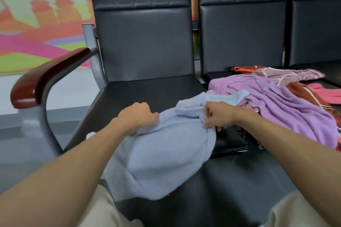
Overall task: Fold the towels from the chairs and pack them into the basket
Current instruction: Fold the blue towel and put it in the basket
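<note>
A light blue towel (166,155) hangs over the front edge of the left black chair seat (140,92) and down toward my lap. My left hand (140,116) grips the towel's left upper edge with curled fingers. My right hand (217,116) pinches a bunched fold at its right upper edge. On the neighbouring seat lies a heap of towels: a purple one (280,108) on top, with a patterned pink one (287,74), an orange-red one (245,69) and a bright pink one (330,94) around it. No basket is in view.
A row of black padded chairs with tall backs (144,38) faces me. A wooden-topped metal armrest (44,77) stands at the left. Grey floor (22,134) lies to the left, below a colourful wall mural (36,24). My knees in light trousers show at the bottom.
</note>
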A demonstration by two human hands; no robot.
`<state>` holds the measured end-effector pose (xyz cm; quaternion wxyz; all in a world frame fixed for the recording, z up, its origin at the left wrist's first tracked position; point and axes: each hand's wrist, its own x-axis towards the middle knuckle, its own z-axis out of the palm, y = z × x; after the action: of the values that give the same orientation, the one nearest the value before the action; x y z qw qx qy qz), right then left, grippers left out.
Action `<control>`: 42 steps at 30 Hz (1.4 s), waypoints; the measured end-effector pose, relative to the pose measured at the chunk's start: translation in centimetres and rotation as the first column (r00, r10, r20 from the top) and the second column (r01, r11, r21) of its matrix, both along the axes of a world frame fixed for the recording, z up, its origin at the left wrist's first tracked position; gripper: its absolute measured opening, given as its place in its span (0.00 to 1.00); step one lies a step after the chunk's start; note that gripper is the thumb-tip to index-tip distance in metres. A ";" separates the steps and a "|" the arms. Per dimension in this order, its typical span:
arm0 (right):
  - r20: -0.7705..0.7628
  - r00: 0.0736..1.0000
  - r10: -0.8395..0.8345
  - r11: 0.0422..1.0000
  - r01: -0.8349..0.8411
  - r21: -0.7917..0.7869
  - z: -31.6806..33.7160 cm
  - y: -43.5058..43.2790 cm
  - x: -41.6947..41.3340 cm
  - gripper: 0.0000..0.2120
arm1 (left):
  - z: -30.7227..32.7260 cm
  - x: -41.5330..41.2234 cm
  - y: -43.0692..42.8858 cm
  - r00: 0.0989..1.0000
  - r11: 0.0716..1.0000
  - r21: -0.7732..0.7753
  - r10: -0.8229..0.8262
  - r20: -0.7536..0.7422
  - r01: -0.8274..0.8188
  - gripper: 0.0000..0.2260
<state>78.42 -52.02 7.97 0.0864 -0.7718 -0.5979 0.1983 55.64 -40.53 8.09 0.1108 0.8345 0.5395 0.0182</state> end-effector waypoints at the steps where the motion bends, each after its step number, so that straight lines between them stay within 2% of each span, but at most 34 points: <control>1: -0.013 0.999 -0.036 0.999 0.036 -0.012 0.1 -0.1 -0.1 0.16 | -0.3 0.2 -0.1 1.000 1.000 0.019 -0.009 0.012 0.009 0.16; 3: -0.021 0.992 -0.122 0.992 0.121 -0.024 0.2 -0.1 -0.1 0.19 | -0.8 0.8 0.0 0.998 0.998 0.011 -0.058 0.011 0.058 0.15; 5: -0.010 0.981 -0.194 0.979 0.193 -0.065 0.3 -0.1 0.3 0.16 | -1.2 1.5 0.4 0.994 0.995 -0.030 -0.098 0.039 0.099 0.12; 7: -0.021 0.967 -0.252 0.963 0.249 -0.104 0.5 -0.4 1.1 0.13 | -1.1 2.3 0.5 0.994 0.990 -0.101 -0.091 0.068 0.097 0.12; 10: -0.099 0.938 -0.332 0.942 0.323 -0.093 0.6 -1.2 2.0 0.15 | -0.8 3.6 0.2 0.996 0.970 -0.229 -0.080 0.038 0.087 0.10; 12: -0.311 0.881 -0.356 0.932 0.358 -0.052 0.6 -1.8 2.5 0.11 | -0.5 4.1 0.1 0.993 0.953 -0.297 -0.027 0.112 0.059 0.07; 14: -0.602 0.736 -0.310 0.917 0.399 0.017 0.9 -2.4 2.8 0.04 | -0.1 4.0 0.4 0.955 0.905 -0.421 0.076 0.285 0.054 0.08; 17: -0.829 0.535 -0.165 0.873 0.470 0.130 1.1 -2.6 3.7 0.11 | 0.6 3.2 0.7 0.782 0.774 -0.609 0.267 0.563 0.174 0.13; 19: -0.896 0.429 -0.112 0.782 0.594 0.186 1.3 -2.6 4.2 0.14 | 1.2 2.7 0.5 0.579 0.714 -0.653 0.429 0.693 0.252 0.13; 22: -0.969 0.241 -0.057 0.619 0.770 0.154 1.7 -2.5 4.6 0.14 | 2.0 2.0 0.4 0.307 0.687 -0.674 0.602 0.737 0.270 0.11; 24: -0.992 0.124 -0.014 0.526 0.845 0.098 1.8 -2.5 4.6 0.09 | 2.3 1.5 0.8 0.123 0.695 -0.672 0.666 0.736 0.257 0.09; 26: -0.999 0.038 0.028 0.485 0.874 0.046 2.0 -2.2 4.7 0.10 | 2.6 0.7 1.3 -0.037 0.703 -0.671 0.696 0.717 0.233 0.11; 28: -0.998 -0.028 0.058 0.495 0.869 0.004 2.0 -2.0 4.7 0.15 | 2.6 -0.2 1.6 -0.115 0.711 -0.682 0.702 0.703 0.172 0.14; 31: -0.996 -0.076 0.055 0.555 0.831 -0.033 2.3 -1.7 4.2 0.16 | 2.2 -1.2 2.3 -0.137 0.722 -0.675 0.692 0.709 0.153 0.14; 34: -0.998 -0.034 0.056 0.579 0.815 0.005 2.2 -1.3 3.9 0.16 | 2.1 -2.1 2.7 -0.089 0.743 -0.639 0.663 0.744 0.198 0.13; 36: -0.998 0.046 0.030 0.514 0.856 0.055 1.9 -0.8 4.0 0.17 | 2.3 -2.5 2.9 -0.114 0.772 -0.610 0.632 0.766 0.181 0.12; 37: -0.990 0.140 -0.009 0.461 0.879 0.120 1.6 -0.5 4.2 0.17 | 2.4 -2.6 2.9 -0.133 0.786 -0.599 0.616 0.776 0.153 0.11; 38: -0.944 0.318 -0.084 0.412 0.874 0.257 1.5 -0.6 4.2 0.16 | 2.6 -2.7 2.7 -0.143 0.803 -0.585 0.596 0.790 0.116 0.09; 39: -0.827 0.526 -0.196 0.396 0.814 0.424 1.4 -0.7 4.1 0.13 | 2.8 -2.8 2.5 -0.137 0.822 -0.564 0.570 0.810 0.078 0.06; 40: -0.652 0.699 -0.295 0.422 0.707 0.567 1.2 -0.9 4.0 0.10 | 3.0 -2.9 2.1 -0.112 0.841 -0.540 0.540 0.834 0.041 0.05; 41: -0.492 0.798 -0.349 0.455 0.603 0.655 1.0 -1.0 3.9 0.07 | 3.2 -3.0 1.7 -0.077 0.859 -0.512 0.511 0.856 0.006 0.06; 42: -0.396 0.836 -0.378 0.481 0.544 0.688 1.1 -1.3 3.5 0.07 | 3.4 -3.3 1.5 -0.036 0.875 -0.483 0.482 0.875 -0.020 0.08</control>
<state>81.95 -53.33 9.03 0.5181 -0.7649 -0.3808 -0.0384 52.35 -39.06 11.46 0.5849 0.4308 0.4450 0.5237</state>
